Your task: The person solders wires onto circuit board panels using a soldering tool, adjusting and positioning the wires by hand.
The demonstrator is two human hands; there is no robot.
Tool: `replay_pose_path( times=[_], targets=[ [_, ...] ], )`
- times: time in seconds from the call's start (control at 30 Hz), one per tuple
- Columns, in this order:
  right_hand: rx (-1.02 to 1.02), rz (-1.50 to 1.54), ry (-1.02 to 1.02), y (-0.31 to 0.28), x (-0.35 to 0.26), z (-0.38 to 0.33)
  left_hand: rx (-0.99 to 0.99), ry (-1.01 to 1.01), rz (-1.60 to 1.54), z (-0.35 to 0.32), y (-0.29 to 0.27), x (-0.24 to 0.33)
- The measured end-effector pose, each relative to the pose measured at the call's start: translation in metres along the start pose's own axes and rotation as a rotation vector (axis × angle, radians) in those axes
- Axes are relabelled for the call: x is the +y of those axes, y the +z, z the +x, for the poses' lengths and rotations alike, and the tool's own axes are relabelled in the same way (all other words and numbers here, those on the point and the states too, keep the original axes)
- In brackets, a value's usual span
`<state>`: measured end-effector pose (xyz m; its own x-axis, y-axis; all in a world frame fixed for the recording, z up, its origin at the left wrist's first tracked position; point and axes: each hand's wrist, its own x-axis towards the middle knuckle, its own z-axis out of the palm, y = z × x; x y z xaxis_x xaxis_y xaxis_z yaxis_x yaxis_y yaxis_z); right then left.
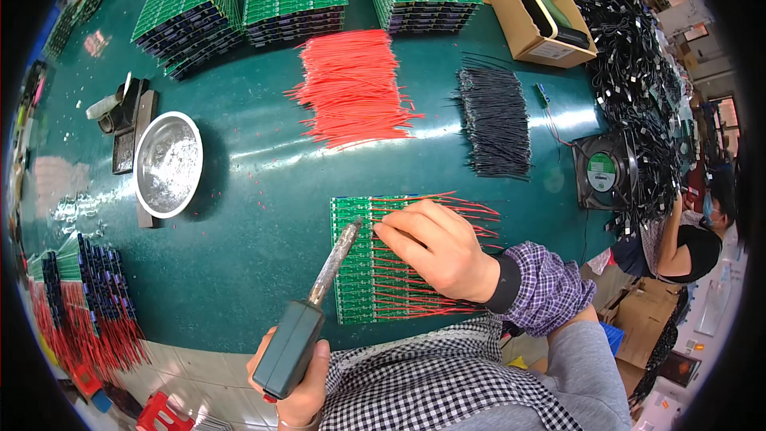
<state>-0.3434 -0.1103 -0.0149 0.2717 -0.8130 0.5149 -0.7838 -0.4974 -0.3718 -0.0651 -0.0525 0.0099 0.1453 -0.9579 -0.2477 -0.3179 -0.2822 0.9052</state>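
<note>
Steel marks the far left of your bench: a round metal bowl point(167, 164) sits well apart from your hands, with a dark stand point(128, 120) just beside it. Nearer you, your left hand point(299, 387) is wrapped fully around the dark handle of the soldering iron point(319, 307). The iron's long axis runs up and to the right from that grip, and its tip point(355, 226) lands at the upper left corner region of the green circuit board panel point(375, 259), which lies flat on the green table point(255, 215) straight in front of you.

Moving right, your right hand point(443, 247) rests on the panel with the fingers drawn narrowly together, pinching what looks like a red wire point(467, 207); the fingertips point(381, 229) sit just beside the iron's tip, to its right. So tip and fingers meet almost at one point, the iron coming from lower left, the hand from the right. More red wires fan off the panel's right edge under and past your hand.

Farther back, a heap of loose red wires point(351, 88) and a bundle of black wires point(495, 120) lie well apart from both hands.
</note>
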Motion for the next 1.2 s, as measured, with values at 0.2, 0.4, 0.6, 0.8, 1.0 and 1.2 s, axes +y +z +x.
replay_pose_path(
  times=[0.2, 0.4, 0.6, 0.8, 1.0, 1.2],
  targets=[
    [0.012, 0.008, -0.001, 0.002, 0.001, -0.001, -0.184, 0.124, 0.078, 0.009, -0.001, 0.006],
    [0.0, -0.002, -0.016, 0.001, 0.001, 0.001, -0.185, 0.197, 0.143, 0.009, 0.001, 0.006],
    [-0.003, -0.017, -0.02, 0.001, 0.0, 0.002, -0.183, 0.198, 0.162, 0.008, 0.0, 0.005],
    [0.002, -0.022, -0.014, 0.002, 0.0, 0.001, -0.152, 0.084, 0.112, 0.002, -0.003, 0.004],
    [0.005, -0.035, -0.016, 0.002, 0.0, 0.001, 0.068, -0.07, -0.04, -0.006, 0.001, 0.0],
    [-0.013, -0.029, -0.01, 0.001, 0.0, 0.0, -0.109, 0.096, 0.006, 0.0, -0.001, 0.004]
  ],
)
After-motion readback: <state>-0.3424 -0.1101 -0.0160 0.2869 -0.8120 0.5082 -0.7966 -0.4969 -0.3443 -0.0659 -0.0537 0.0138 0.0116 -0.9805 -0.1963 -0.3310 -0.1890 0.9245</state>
